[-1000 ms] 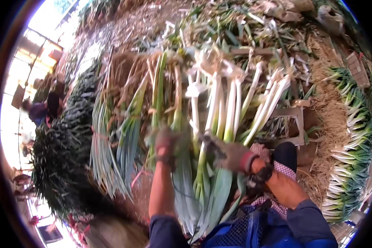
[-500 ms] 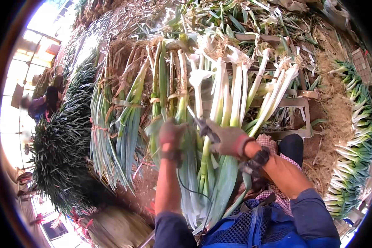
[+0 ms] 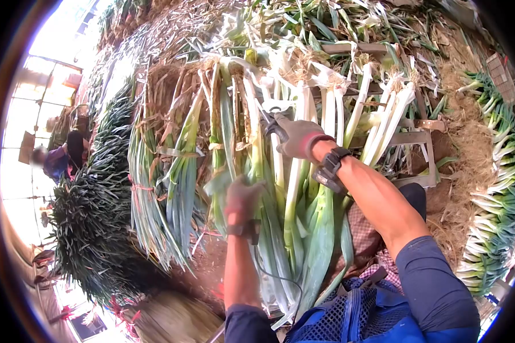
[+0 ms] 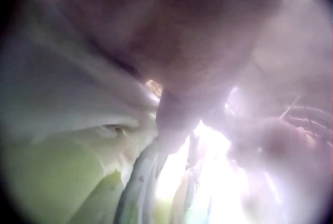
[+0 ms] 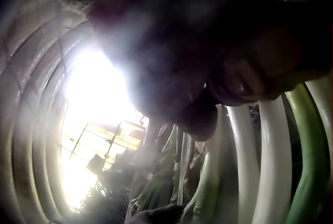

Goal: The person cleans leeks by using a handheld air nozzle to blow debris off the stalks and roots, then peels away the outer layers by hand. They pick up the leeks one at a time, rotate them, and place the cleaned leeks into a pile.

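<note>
Leeks lie in a row across a low rack, roots away from me, leaves toward my lap. In the head view my gloved right hand (image 3: 297, 137) grips a small dark-handled knife (image 3: 277, 127), its thin tip beside a leek's white stem (image 3: 250, 94). My gloved left hand (image 3: 243, 199), blurred, is lower over the green leaves with fingers curled round a pale green leek leaf (image 3: 216, 184). The left wrist view shows broad leaf (image 4: 57, 177) close beside the hand. Peeled white leeks (image 3: 392, 114) lie to the right; leeks with dry outer leaves (image 3: 180, 151) lie left.
A dense heap of dark green leeks (image 3: 91, 240) stands at the left. Trimmed leeks (image 3: 492, 188) line the far right beside fibrous root waste (image 3: 452, 166). Cut scraps (image 3: 326, 26) litter the ground beyond the wooden frame (image 3: 432, 157). Another person (image 3: 60, 157) is far left.
My right hand has moved up along the stalks with the knife. The left hand has dropped slightly toward me. White stem now shows where brown outer leaf covered one leek.
</note>
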Motion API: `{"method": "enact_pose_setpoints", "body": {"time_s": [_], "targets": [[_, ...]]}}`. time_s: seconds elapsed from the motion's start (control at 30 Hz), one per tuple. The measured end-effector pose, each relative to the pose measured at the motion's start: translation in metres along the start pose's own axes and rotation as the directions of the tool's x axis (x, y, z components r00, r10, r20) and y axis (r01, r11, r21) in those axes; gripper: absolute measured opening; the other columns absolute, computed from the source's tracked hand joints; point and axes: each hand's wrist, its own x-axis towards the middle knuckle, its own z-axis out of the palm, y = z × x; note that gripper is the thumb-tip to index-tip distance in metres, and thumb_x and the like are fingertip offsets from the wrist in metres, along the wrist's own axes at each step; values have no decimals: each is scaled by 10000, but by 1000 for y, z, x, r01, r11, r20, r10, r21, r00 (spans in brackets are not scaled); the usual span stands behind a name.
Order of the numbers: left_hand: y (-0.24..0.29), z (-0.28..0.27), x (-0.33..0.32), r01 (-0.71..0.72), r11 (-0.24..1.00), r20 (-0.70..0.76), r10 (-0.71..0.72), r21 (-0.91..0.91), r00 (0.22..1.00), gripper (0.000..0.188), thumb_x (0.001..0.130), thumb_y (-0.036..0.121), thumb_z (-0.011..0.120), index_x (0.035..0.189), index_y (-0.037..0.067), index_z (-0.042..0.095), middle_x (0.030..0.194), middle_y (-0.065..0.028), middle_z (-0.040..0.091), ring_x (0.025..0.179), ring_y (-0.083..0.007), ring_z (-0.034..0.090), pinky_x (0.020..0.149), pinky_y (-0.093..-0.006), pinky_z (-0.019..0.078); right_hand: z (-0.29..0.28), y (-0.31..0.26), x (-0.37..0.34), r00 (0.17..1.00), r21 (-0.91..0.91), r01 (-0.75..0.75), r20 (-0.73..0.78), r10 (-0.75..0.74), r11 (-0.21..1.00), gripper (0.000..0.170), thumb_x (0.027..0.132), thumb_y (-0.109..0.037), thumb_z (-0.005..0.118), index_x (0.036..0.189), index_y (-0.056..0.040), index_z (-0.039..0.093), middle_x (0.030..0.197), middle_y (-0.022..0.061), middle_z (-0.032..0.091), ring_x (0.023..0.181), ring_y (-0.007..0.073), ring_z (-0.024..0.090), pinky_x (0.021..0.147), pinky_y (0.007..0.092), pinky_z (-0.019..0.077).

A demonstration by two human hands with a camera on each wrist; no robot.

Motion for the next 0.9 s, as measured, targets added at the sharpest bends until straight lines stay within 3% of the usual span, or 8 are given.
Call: {"method": "enact_pose_setpoints", "body": {"time_s": [0.17,0.3,0.43,0.47,0.5,0.57,0.7,0.9], "targets": [[-21,4,11,-38,989,12,40,-143,999,371,863,282,877,845,27,610,748,-42,625,685,-145,542,613,-370,462,-4,-4,-3,994,-101,4,105,6,995,890,926,-332,741,1693,-161,325,1168,226,751,1064,392,728,949,472,554],[13,-9,-7,1,971,57,13,-239,998,326,866,228,873,848,25,617,736,-15,603,660,-130,542,577,-344,448,-5,-3,-47,958,33,-85,277,72,996,941,962,-299,743,1733,-209,210,1004,142,746,763,234,683,680,370,561],[23,-24,-17,62,963,155,-22,-261,988,206,917,169,808,918,22,665,745,-8,614,636,-126,576,545,-319,458,25,19,-107,953,21,89,287,-92,996,902,1006,-334,723,1732,-217,201,946,91,726,730,209,672,647,329,542],[29,-27,-27,69,955,157,-24,-289,987,203,922,178,804,945,18,682,749,-11,623,619,-128,565,539,-329,458,21,16,-121,933,43,31,358,-45,999,1018,918,-446,801,1717,-178,230,1167,238,755,1056,397,755,946,452,577],[32,-28,-34,74,945,158,-25,-317,987,206,926,187,800,972,14,698,754,-15,632,602,-129,553,532,-340,458,29,23,-126,948,2,155,282,-149,988,1036,910,-471,808,1717,-172,230,1180,248,748,1058,399,753,956,457,572],[20,-29,-40,79,929,180,-14,-360,984,260,918,220,815,1026,4,718,784,-40,676,614,-143,596,549,-338,486,39,32,-123,960,-3,203,196,-198,979,962,959,-397,764,1727,-192,223,906,96,716,726,219,668,647,334,546],[2,-26,-46,157,951,257,-87,-268,963,328,918,54,804,1227,-27,726,997,-24,750,811,-112,663,746,-269,527,16,17,-88,971,60,-21,237,7,998,904,956,-247,699,1727,-180,232,856,70,677,676,186,613,594,347,518],[-5,-14,-56,181,867,303,-36,-464,952,339,919,48,796,1241,-32,723,1025,-37,760,847,-131,685,779,-280,542,-2,6,-43,982,5,-65,177,63,998,919,956,-334,751,1716,-156,266,1081,181,755,969,300,731,860,415,560]]}}
